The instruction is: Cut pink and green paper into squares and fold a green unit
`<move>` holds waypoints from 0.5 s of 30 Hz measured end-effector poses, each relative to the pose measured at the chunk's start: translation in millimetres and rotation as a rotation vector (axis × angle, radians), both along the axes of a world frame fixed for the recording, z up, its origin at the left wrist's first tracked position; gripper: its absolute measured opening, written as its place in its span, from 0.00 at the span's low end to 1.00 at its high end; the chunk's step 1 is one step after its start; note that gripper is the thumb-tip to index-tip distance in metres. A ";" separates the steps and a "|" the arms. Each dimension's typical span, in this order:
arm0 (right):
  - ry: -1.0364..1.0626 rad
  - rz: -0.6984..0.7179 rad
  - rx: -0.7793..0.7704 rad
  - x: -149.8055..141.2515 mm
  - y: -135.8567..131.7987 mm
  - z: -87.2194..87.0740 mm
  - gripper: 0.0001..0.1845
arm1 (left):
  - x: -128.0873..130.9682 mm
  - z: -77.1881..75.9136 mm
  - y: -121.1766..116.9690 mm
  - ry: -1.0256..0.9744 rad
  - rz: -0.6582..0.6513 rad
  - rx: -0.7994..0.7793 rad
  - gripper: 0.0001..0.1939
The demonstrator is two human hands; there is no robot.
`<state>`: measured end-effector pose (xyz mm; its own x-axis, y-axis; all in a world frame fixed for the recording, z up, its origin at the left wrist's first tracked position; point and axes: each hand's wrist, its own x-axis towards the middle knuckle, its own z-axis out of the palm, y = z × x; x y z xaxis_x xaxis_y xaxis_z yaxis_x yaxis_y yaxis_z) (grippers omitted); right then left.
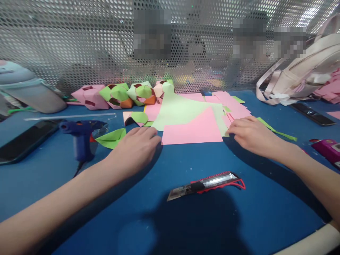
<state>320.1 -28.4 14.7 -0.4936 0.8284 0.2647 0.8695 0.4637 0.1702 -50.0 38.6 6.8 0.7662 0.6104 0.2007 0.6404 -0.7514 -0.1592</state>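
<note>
My left hand (pixel 135 147) lies palm down on the blue table (pixel 186 219), fingers curled at the left edge of a pink paper sheet (pixel 195 129). My right hand (pixel 251 136) rests palm down at that sheet's right edge, fingertips touching it. The pink sheet lies on a larger pale green sheet (pixel 183 109). I see nothing gripped in either hand. A utility knife (pixel 205 184) with a red handle lies on the table nearer to me, between my arms.
A blue glue gun (pixel 81 136) and a folded green paper (pixel 111 138) lie left. Folded paper shapes (pixel 119 95) line the perforated metal screen (pixel 79 42). Phones (pixel 23 141), pink sheets (pixel 231 104), a backpack (pixel 305 74) and a magenta object (pixel 328 148) surround them.
</note>
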 end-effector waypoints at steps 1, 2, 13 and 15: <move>0.077 -0.015 0.046 -5.2 0.9 -0.9 0.17 | 4.8 -1.7 -0.9 -0.083 -0.014 0.000 0.17; 0.153 -0.018 0.076 -12.3 1.8 -2.6 0.16 | 11.1 -4.2 -2.7 -0.172 -0.043 -0.010 0.18; 0.273 0.237 -0.469 -80.5 19.9 -42.4 0.49 | 60.5 -32.0 -14.8 -0.115 -0.218 -0.357 0.35; 0.249 0.213 -0.512 -80.9 20.2 -42.8 0.52 | 57.4 -32.7 -12.6 -0.064 -0.214 -0.357 0.37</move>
<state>239.1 -8.2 -28.2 -0.6370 0.7708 -0.0124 0.7334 0.6010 -0.3175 7.4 26.0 -25.8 0.8760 0.4790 0.0562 0.4643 -0.8691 0.1703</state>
